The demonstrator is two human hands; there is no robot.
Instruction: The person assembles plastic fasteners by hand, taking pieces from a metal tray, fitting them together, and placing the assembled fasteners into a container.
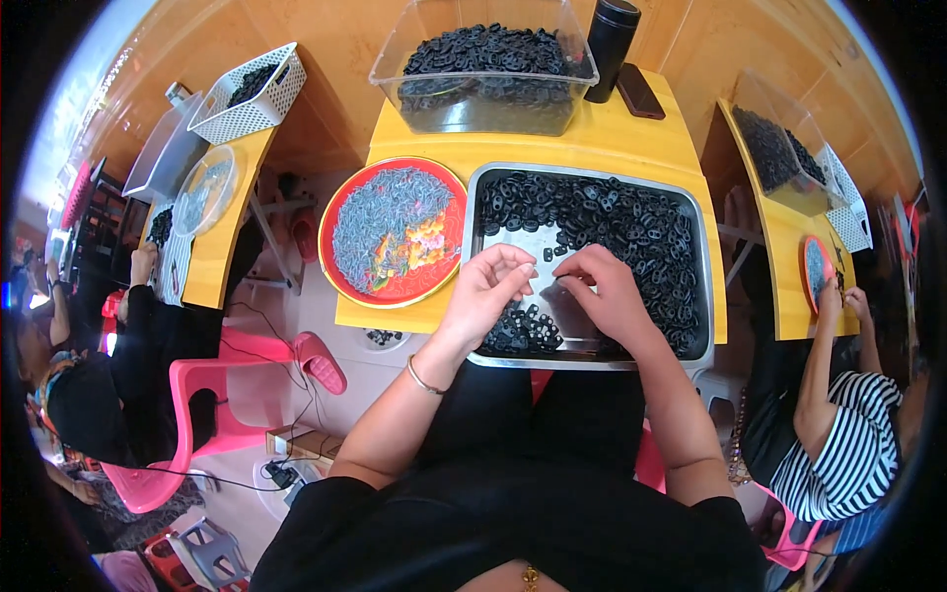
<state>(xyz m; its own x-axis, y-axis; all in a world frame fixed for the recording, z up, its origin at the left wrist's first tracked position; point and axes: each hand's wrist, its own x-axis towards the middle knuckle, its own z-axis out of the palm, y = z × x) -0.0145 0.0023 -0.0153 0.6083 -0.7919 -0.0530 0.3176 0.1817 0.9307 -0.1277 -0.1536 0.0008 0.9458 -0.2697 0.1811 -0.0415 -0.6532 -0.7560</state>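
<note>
Over a metal tray [592, 366] in front of me, both hands work close together. My left hand [490, 286] is closed, thumb and forefinger pinched; a tiny light spot shows at the fingertips, too small to name. My right hand [609, 294] is closed too, its fingertips angled toward the left hand; what they hold, if anything, I cannot make out. Black oval pieces with holes [646, 232] fill the tray's back and right side. A heap of smaller black pieces [520, 331] lies at its front left. Left of the tray, a red plate [352, 286] carries many thin grey pins [380, 212].
A clear bin [483, 120] of black pieces stands at the table's back, beside a black flask [611, 49] and a dark phone [641, 92]. People work at yellow tables [229, 227] on both sides. A pink chair [222, 395] stands at left.
</note>
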